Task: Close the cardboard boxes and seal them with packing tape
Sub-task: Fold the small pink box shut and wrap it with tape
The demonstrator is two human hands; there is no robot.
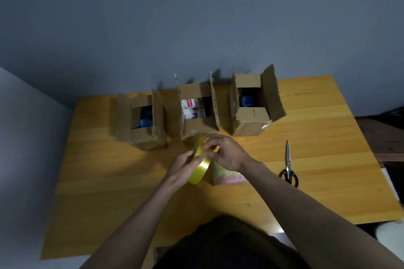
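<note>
From the head camera, a wooden table [306, 192] stands against a grey-blue wall. Three cardboard boxes sit in a row along its far side, all with their flaps still standing open. The left box [140, 135] shows a blue object [146, 119] inside. The middle box [199, 128] holds white packages with red and blue print [193, 108]. The right box [250, 122] is set a little further back and also holds a blue object [247, 101]; its right flap leans outward.

In front of the middle box, both hands meet over a roll of yellow packing tape [200, 169], held on edge above the table. The left hand [184, 165] grips the roll from the left, fingers curled round its rim. The right hand [225, 153] has its fingers bent in at the top of the roll, pinching at the tape's surface there; whether a loose end is lifted cannot be told.

Under the right wrist lies a small clear-wrapped package with pink and pale yellow tints [227, 176], flat on the table. A pair of black-handled scissors [288, 165] lies to the right, well apart from the hands, blades closed and pointing away from the person. A dark garment fills the bottom edge of the view.
</note>
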